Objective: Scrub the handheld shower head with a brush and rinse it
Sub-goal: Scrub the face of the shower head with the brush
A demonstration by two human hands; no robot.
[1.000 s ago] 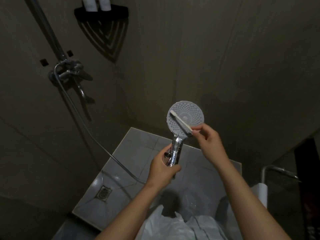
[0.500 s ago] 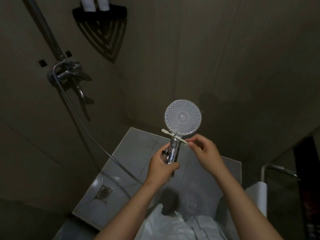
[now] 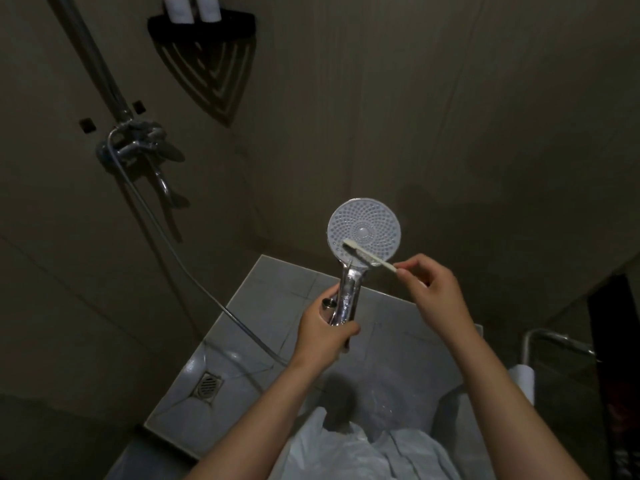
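Observation:
The handheld shower head [image 3: 364, 231] is upright in the middle of the view, its round white nozzle face turned toward me. My left hand [image 3: 323, 332] grips its chrome handle near the bottom. A slim white brush [image 3: 367, 255], like a toothbrush, lies across the lower part of the nozzle face, bristle end to the left. My right hand [image 3: 434, 287] pinches the brush's handle end just right of the head. The hose [image 3: 194, 278] runs from the handle up to the wall mixer.
The chrome mixer tap [image 3: 138, 143] and riser pipe are on the left wall. A black corner shelf [image 3: 204, 26] with two white bottles hangs above. A floor drain [image 3: 208, 384] lies lower left in the tiled floor. A metal rail [image 3: 554, 341] and white roll stand at right.
The brush swept from the upper face down to the neck of the head, then back up onto the lower face. My right hand shifted right; my left hand kept its grip.

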